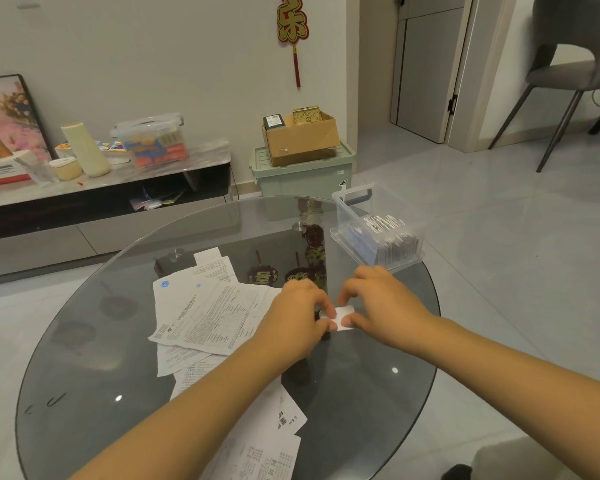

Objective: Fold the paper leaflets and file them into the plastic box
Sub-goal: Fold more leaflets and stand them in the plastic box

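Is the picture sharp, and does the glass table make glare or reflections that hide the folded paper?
Head view: wide-angle bending at the edges; soft, slightly blurred detail. The glass table shows small light spots and mirrors the red wall ornament, but the folded leaflet, pinched by left hand and right hand, stays readable as white paper.

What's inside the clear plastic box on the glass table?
The plastic box holds a row of folded leaflets standing on edge, filling its near end. The far end looks bare. How many there are, and their print, can't be made out.
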